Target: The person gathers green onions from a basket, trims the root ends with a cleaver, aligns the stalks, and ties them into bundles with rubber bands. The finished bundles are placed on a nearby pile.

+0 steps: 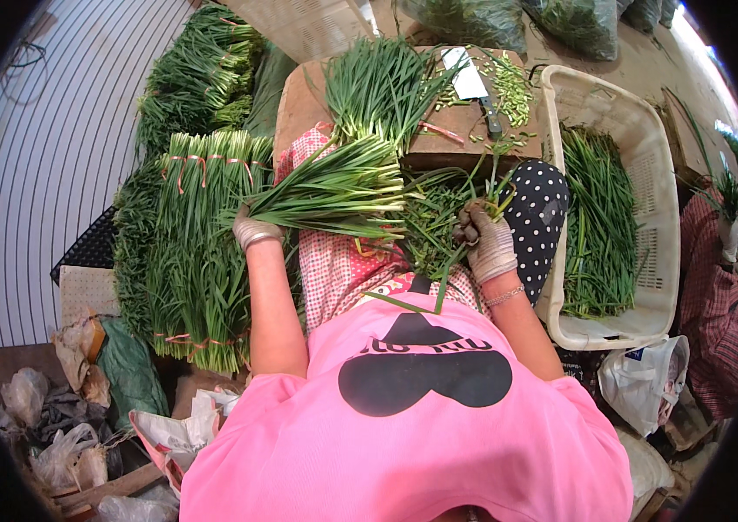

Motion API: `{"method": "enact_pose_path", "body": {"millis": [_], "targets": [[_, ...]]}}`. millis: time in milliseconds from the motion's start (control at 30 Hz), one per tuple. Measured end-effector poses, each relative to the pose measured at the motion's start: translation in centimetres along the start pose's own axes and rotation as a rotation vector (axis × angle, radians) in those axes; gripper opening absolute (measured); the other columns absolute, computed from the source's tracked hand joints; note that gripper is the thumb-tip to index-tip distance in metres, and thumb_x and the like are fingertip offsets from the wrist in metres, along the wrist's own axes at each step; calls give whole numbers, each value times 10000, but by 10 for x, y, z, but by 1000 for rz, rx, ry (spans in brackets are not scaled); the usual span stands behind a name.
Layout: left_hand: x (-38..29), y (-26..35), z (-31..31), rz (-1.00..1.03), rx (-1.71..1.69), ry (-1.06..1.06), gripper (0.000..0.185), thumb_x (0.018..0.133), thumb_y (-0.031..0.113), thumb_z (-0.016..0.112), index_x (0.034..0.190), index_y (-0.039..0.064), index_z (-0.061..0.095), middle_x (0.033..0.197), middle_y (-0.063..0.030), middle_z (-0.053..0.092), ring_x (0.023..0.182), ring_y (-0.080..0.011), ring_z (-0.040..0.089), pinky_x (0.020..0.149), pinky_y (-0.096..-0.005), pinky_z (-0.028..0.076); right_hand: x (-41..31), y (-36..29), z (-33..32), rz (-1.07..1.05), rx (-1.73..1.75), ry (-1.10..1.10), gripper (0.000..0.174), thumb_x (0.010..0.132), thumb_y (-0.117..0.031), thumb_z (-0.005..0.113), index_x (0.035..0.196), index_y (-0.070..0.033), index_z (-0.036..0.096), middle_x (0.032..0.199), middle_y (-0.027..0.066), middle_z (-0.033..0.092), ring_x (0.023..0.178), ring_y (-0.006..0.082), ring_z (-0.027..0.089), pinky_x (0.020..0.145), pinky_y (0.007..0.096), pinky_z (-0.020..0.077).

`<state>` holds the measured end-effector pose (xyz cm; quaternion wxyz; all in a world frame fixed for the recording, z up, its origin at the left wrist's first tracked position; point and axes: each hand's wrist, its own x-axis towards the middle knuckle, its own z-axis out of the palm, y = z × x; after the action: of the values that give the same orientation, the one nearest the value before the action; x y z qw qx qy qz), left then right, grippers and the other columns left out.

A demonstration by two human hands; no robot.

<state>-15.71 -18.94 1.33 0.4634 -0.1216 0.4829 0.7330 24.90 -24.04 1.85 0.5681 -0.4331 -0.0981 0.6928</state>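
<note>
My gloved left hand [256, 230] grips the leafy end of a loose bunch of Chinese chives [343, 189], whose pale stems point right across my lap. My gloved right hand [487, 236], its fingers dark with dirt, is closed on a few chive leaves [496, 196] above my right knee. More chives [372, 91] lie on the wooden block [303, 98] in front of me, beside a cleaver [470, 81], a pink tie [442, 132] and cut stem ends [511, 91]. Loose leaves [434, 215] are heaped between my legs.
Tied chive bundles [199, 228] are stacked at my left. On my right stands a white plastic crate [659, 215] holding loose chives [597, 228]. Filled plastic bags [571, 26] lie beyond the block. A white bag [639, 382] sits by the crate's near end, and crumpled bags [69, 450] lie lower left.
</note>
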Motion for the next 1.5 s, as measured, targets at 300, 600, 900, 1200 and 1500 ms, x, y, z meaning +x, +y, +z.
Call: {"method": "enact_pose_path", "body": {"millis": [300,600,900,1200,1500], "targets": [[-1,-1,1,-11,-54,9,410,964,330,374,1188,56,581,1254,-194,616,1116,-387,575,991,-564,439,-7,34,51,396,-673,-408,280,916,-290,688,1032,-35,673,716,17,618,527,97,522,466,240,415],[9,-3,-6,-18,-23,-1,389,964,337,389,1134,59,601,1216,-187,634,1076,-388,592,963,-564,456,-18,20,48,500,-364,-522,163,853,-163,738,925,-74,623,656,1,565,463,63,404,437,215,287],[9,3,-4,5,4,41,409,974,367,347,1123,92,611,1238,-170,631,1108,-381,584,978,-578,436,-8,-11,29,369,-206,-322,135,901,-103,658,1026,-64,626,715,41,607,447,54,391,420,204,304],[5,6,-6,20,-17,26,383,985,360,356,1130,86,579,1222,-168,628,1062,-377,595,982,-560,440,11,29,78,491,-246,-298,114,903,-113,644,1011,-94,614,690,1,603,447,76,444,401,240,317],[16,1,-8,63,-41,-14,448,973,376,356,1209,71,583,1289,-179,607,1142,-398,568,1005,-579,431,-13,-23,44,446,-202,-375,178,948,-171,547,816,-54,577,539,-39,401,397,61,310,395,225,240]]}}
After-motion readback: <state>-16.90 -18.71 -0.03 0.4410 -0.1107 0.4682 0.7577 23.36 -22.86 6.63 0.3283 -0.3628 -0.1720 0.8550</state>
